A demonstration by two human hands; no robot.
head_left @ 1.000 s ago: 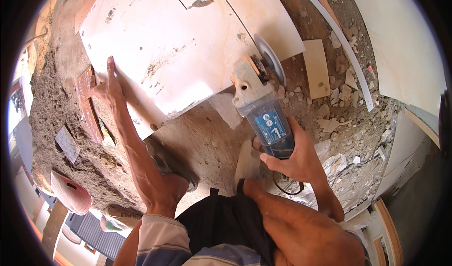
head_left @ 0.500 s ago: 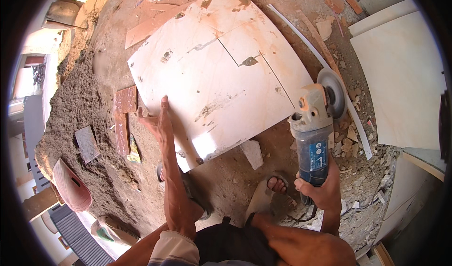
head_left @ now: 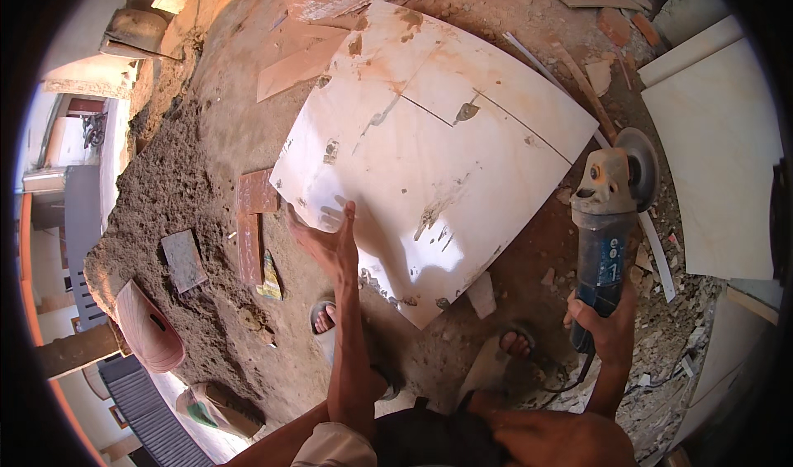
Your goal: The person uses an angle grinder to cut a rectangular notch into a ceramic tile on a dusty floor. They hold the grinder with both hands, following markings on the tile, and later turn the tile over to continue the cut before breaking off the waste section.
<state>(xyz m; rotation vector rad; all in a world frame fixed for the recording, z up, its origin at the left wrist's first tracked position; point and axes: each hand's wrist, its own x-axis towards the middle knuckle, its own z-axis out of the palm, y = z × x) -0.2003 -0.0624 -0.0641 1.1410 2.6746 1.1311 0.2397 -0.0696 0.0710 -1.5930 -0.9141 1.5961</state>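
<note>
- Nearest the body, the right hand (head_left: 610, 322) is curled round the rear of a blue-and-dark angle grinder with a dusty, pale metal head (head_left: 599, 260); a cord trails from its butt.
- The grinder's round grey disc (head_left: 642, 170) stands just beyond the right corner of a large, flat, white stone-like slab with tan and dark stains (head_left: 462, 161). A second ago it overlapped the slab's edge; now it looks clear, so the cutting appears to be halted.
- The left hand (head_left: 330, 248) is spread at the slab's left edge, thumb well away from the fingers; how firmly it bears on the slab, I cannot tell.
- The slab lies on the dirt ground in front of the feet. Against the half-second-earlier view it has turned, a corner pointing nearer the person and its right corner now covering part of a thin, white, curved strip (head_left: 661, 260).
- On its surface, the long, straight, dark line (head_left: 529, 131) reaches the right-hand edge, its end no longer beside the disc.
- To the left, glossy reddish-brown flat pieces (head_left: 249, 248) lie as before.
</note>
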